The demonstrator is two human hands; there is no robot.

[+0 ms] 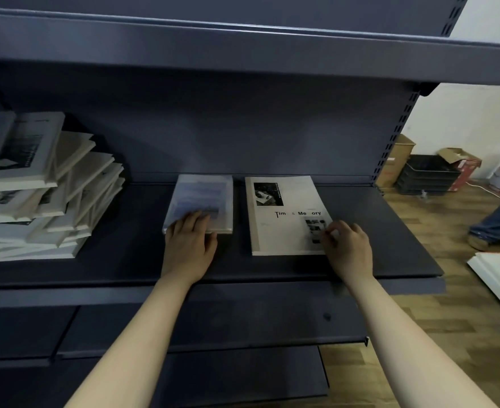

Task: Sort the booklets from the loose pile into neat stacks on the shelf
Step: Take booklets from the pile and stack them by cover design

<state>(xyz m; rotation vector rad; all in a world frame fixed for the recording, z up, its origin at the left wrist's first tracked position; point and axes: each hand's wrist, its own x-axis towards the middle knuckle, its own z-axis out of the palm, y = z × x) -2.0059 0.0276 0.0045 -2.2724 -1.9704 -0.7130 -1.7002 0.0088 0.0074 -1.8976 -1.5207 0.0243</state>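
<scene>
- single view, head cam, wide-angle; straight edges bow toward the frame borders
- looks forward and down, square-on to the dark shelf (360, 266) from just in front of it
- close range: both forearms run in from the bottom edge, left hand (188, 242) and right hand (347, 248) sit mid-frame
- upper shelf fills the top, wood floor (437, 334) shows lower right
- no second view, no overlap

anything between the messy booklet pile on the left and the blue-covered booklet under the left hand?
Nothing. In the head view, only bare dark grey shelf board separates the loose pile of pale booklets from the blue-covered booklet that the left hand rests on.
</scene>
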